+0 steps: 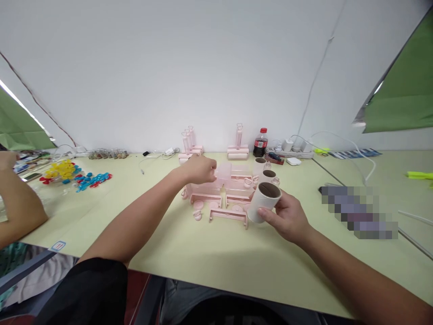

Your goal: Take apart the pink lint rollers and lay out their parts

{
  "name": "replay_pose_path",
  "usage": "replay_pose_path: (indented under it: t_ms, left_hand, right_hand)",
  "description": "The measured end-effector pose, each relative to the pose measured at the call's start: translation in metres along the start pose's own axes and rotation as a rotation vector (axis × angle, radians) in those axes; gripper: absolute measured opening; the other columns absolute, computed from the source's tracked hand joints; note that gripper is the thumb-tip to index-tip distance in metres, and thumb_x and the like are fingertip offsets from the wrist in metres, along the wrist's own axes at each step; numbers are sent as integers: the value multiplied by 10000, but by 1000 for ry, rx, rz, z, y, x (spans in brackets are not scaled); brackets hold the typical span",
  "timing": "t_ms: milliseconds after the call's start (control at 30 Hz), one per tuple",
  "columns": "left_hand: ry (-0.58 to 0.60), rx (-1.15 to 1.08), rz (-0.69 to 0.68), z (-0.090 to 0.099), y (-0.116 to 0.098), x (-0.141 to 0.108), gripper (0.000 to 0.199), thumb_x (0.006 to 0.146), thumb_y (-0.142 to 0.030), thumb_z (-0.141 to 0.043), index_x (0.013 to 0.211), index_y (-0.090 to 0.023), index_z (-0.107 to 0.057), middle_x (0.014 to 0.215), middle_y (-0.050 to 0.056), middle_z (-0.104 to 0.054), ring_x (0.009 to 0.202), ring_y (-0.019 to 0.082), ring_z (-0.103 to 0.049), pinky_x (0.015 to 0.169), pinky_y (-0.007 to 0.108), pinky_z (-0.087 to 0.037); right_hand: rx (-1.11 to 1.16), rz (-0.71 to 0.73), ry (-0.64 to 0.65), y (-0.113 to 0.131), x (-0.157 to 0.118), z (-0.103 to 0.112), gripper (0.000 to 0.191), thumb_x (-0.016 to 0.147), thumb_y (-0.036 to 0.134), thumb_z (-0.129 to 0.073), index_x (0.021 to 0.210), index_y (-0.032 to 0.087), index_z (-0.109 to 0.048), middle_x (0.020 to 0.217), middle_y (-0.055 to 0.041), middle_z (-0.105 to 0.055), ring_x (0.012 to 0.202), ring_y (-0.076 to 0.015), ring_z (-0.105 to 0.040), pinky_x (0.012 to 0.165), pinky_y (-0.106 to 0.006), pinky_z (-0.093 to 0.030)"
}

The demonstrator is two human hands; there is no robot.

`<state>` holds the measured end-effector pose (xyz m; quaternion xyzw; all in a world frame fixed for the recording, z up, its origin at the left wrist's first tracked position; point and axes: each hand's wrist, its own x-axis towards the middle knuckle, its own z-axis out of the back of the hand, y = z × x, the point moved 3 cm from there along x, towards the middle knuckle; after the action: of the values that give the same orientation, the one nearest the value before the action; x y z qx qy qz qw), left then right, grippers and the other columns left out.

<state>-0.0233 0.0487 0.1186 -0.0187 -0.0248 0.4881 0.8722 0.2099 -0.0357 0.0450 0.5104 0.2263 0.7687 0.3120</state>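
My right hand (289,216) is closed round a white lint roller refill (259,206), raised and tilted above the table's near side, its brown cardboard core facing up. Two more refills (269,175) stand upright just behind it. My left hand (202,169) reaches over the pink parts with curled fingers; whatever they may hold is hidden. A translucent pink cover (223,171) is beside those fingertips. Between my hands lie several pink roller frames (228,215) and small round pink caps (198,205).
Assembled pink lint rollers (238,151) stand by the wall, near a cola bottle (260,143) and a power strip (294,153). Yellow, blue and red plastic pieces (93,180) lie left. Another person's arm (20,203) rests at the far left. A pixelated object (358,214) lies right.
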Motion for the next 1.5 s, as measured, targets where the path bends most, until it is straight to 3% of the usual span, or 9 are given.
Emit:
replay_pose_path:
  t_ms: [133,233,500,733,900,1033,1133,1233,1500]
  left_hand:
    - [-292,-577,-195,10,-44,-26,251,781,-386,-647,932,-199,-576,995,33,-675,917,192,-632,776,295,-486]
    - [-366,-678,-284,1,-73,-40,238,805,-397,-653,926,-199,-605,968,35,-681,900,192,-637,795,319,-502]
    - [-293,-871,-325,-15,-78,-47,352,835,-351,-672,1157,-211,-658,1209,71,-681,1141,246,-619,986,381,-492]
    - [-370,-769,-383,-28,-76,-45,421,892,-418,-599,1264,-222,-620,1279,87,-652,1221,253,-584,1020,405,-483]
    - [-361,-345,-506,-29,-79,-48,527,896,-487,-570,1377,-279,-515,1465,92,-486,1353,282,-446,1089,482,-380]
    - [-318,-244,-388,-6,-58,-33,454,976,-464,-392,1339,-246,-556,1393,72,-563,1293,242,-500,1071,423,-392]
    - [-362,-96,-4,13,-15,0,416,955,-375,-415,1281,-191,-596,1313,85,-621,1218,253,-545,1020,409,-417]
    - [-47,175,255,9,27,39,409,879,-272,-496,1261,-180,-613,1247,119,-654,1232,305,-522,1072,504,-307]
    - [280,169,268,-26,56,86,581,674,-273,-719,1249,-301,-634,1267,83,-660,1205,329,-548,1079,540,-278]
  right_hand:
    - [-80,-58,107,5,2,-7,217,843,403,-635,887,194,-599,736,-5,-617,638,-157,-552,573,-258,-436]
    - [-152,-53,142,8,3,-9,231,848,413,-627,864,186,-590,715,2,-586,627,-147,-525,571,-253,-419]
    - [-226,-30,143,13,4,-11,251,852,428,-618,871,180,-593,712,5,-574,622,-143,-511,570,-255,-408]
    - [-198,-122,105,12,4,-10,294,861,475,-599,879,183,-615,687,2,-605,595,-143,-518,541,-254,-415]
    - [-197,-120,69,9,1,-10,546,829,494,-640,1273,193,-537,994,-75,-695,708,-177,-609,613,-284,-488]
    - [-154,-204,30,7,-1,-7,640,822,484,-658,1352,192,-451,824,-34,-678,625,-158,-581,562,-264,-479]
    - [-170,-211,17,8,-2,-5,618,825,475,-653,1349,221,-446,771,-6,-650,615,-152,-566,562,-258,-475]
    - [-193,-178,57,8,-1,-7,526,835,478,-632,1284,234,-505,860,-24,-663,624,-143,-561,567,-256,-475]
    - [-198,-200,95,7,-2,-7,440,832,477,-633,1194,242,-547,757,2,-616,567,-135,-510,527,-255,-442]
